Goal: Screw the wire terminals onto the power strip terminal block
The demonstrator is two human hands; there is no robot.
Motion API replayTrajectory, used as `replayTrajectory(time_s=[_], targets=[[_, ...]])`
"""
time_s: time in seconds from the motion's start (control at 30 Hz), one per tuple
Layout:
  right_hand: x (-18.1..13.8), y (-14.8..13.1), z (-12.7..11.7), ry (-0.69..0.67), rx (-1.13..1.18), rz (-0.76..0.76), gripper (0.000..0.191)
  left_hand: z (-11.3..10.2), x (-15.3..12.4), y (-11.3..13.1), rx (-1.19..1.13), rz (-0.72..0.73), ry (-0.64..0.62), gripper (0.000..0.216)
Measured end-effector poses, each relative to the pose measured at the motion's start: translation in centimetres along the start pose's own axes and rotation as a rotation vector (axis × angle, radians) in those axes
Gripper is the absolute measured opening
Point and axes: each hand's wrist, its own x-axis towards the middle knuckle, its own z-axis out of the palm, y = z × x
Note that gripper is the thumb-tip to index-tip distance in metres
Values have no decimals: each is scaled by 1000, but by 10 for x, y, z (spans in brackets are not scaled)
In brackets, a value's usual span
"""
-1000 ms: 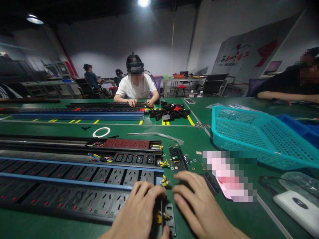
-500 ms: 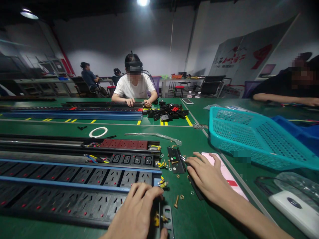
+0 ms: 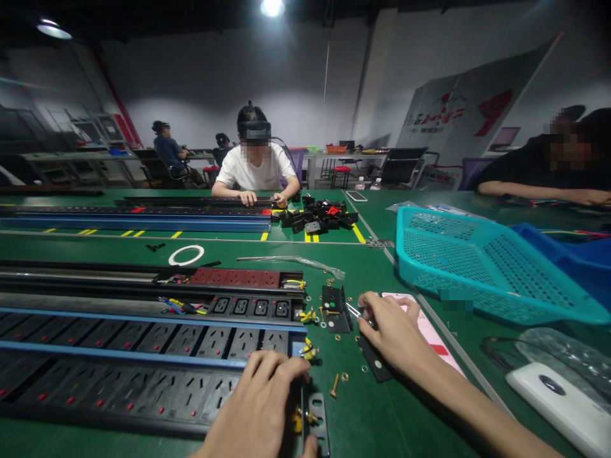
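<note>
Head view: the left hand (image 3: 255, 407) curls over the end of a black power strip (image 3: 143, 381), beside a metal end bracket (image 3: 317, 423); the right hand (image 3: 389, 327) pinches a small silver part (image 3: 353, 310) near a black bracket plate (image 3: 337, 312) and a loose brass screw (image 3: 335, 385).

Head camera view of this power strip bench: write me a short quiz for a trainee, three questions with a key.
1. True or false: the left hand rests on the black power strip.
2. Multiple choice: which lies nearer the right hand? A) the teal mesh basket; B) the white ring.
3. Fill in: the loose bolt on the green bench mat is ____ coloured.

Key: 1 true; 2 A; 3 brass.
</note>
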Motion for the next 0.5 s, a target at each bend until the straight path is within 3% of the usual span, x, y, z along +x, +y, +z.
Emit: replayTrajectory(time_s=[0.27, 0.5], targets=[[4, -2, -2, -99, -25, 55, 12, -2, 2, 3, -4, -26, -33, 56], [22, -10, -16, -290, -120, 60, 14, -22, 12, 20, -24, -137, -201, 52]])
